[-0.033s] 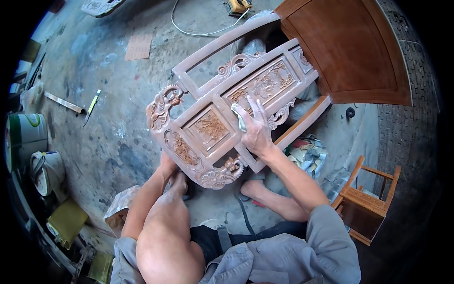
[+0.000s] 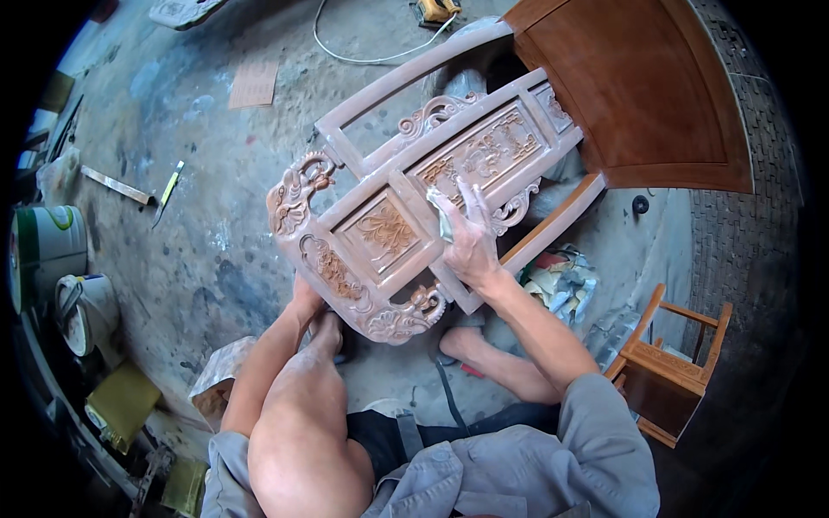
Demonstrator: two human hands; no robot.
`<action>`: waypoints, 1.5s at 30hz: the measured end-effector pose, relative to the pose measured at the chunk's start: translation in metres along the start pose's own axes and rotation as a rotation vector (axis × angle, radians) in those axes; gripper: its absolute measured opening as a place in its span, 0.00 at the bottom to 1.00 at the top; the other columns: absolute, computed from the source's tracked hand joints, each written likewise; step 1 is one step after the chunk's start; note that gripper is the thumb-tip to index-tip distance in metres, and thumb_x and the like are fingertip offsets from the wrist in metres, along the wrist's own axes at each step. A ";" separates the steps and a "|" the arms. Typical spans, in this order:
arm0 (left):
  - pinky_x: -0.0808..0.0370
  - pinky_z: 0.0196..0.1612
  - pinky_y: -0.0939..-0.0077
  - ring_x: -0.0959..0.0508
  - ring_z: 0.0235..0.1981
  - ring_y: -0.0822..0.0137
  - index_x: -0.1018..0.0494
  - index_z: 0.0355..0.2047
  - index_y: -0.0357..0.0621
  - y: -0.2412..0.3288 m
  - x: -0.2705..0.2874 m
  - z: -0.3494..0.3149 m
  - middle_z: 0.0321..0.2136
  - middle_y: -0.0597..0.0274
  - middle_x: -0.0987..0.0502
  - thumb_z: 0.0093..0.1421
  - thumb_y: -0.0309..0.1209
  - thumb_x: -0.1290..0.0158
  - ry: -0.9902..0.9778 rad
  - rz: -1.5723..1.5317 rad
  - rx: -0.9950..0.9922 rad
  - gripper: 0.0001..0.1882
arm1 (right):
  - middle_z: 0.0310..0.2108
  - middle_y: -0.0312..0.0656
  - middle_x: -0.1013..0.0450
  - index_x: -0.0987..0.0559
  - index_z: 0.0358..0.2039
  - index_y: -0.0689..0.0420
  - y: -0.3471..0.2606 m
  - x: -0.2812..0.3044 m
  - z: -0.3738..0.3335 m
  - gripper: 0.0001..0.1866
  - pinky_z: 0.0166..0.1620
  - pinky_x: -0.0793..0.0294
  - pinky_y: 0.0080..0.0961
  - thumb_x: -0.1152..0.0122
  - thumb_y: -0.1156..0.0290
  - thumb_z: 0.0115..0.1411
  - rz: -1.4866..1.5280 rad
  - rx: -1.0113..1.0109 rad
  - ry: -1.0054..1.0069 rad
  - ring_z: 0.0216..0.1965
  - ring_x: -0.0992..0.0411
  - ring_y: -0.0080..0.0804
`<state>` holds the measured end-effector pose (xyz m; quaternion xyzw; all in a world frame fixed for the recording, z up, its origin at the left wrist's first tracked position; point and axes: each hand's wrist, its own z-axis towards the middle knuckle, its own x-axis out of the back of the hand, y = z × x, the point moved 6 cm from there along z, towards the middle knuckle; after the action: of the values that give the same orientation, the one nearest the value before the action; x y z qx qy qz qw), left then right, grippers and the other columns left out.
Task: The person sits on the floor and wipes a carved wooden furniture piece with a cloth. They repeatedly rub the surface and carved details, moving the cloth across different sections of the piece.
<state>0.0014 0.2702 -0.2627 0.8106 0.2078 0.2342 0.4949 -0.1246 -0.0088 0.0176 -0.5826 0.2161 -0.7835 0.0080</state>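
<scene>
A carved wooden chair [image 2: 393, 186], pale with dust, lies tipped over with its back panels facing up. My right hand [image 2: 471, 246] rests on the frame between the square floral panel and the long carved panel. A folded pale green sheet of sandpaper [image 2: 444, 216] is pinched between its thumb and fingers; the other fingers stretch over the long panel. At the near left edge of the chair's crest rail, my left hand [image 2: 304, 298] reaches under the rail. Its fingers are hidden behind the wood.
The smooth brown seat panel [image 2: 643, 86] stands at the far right. Crumpled scraps [image 2: 561, 283] lie right of the chair, near a small wooden stool [image 2: 669, 363]. White buckets [image 2: 86, 315] line the left side. A yellow power tool [image 2: 434, 12] with a white cord sits far off.
</scene>
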 end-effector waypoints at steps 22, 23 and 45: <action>0.33 0.67 0.53 0.29 0.63 0.41 0.28 0.62 0.41 0.020 -0.004 -0.001 0.62 0.43 0.26 0.61 0.43 0.37 -0.028 0.001 -0.035 0.32 | 0.61 0.63 0.27 0.27 0.66 0.62 -0.045 -0.028 0.004 0.37 0.76 0.51 0.64 0.42 0.82 0.51 0.112 -0.062 -0.016 0.73 0.43 0.67; 0.33 0.67 0.53 0.28 0.64 0.41 0.28 0.63 0.41 0.025 -0.005 -0.002 0.63 0.43 0.26 0.61 0.43 0.37 -0.026 0.020 -0.035 0.33 | 0.61 0.62 0.27 0.26 0.65 0.60 -0.047 -0.030 0.021 0.34 0.76 0.51 0.62 0.42 0.80 0.55 0.081 -0.074 -0.034 0.73 0.42 0.65; 0.34 0.68 0.54 0.27 0.63 0.42 0.27 0.62 0.41 0.108 0.005 -0.006 0.61 0.42 0.24 0.64 0.42 0.41 -0.018 0.207 -0.228 0.29 | 0.41 0.46 0.18 0.14 0.44 0.46 -0.028 -0.025 0.086 0.16 0.67 0.35 0.53 0.35 0.70 0.54 0.172 0.351 -0.144 0.56 0.24 0.47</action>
<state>0.0134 0.2318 -0.1618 0.7683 0.0906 0.2988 0.5588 -0.0311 -0.0049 0.0240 -0.6063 0.1240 -0.7618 0.1917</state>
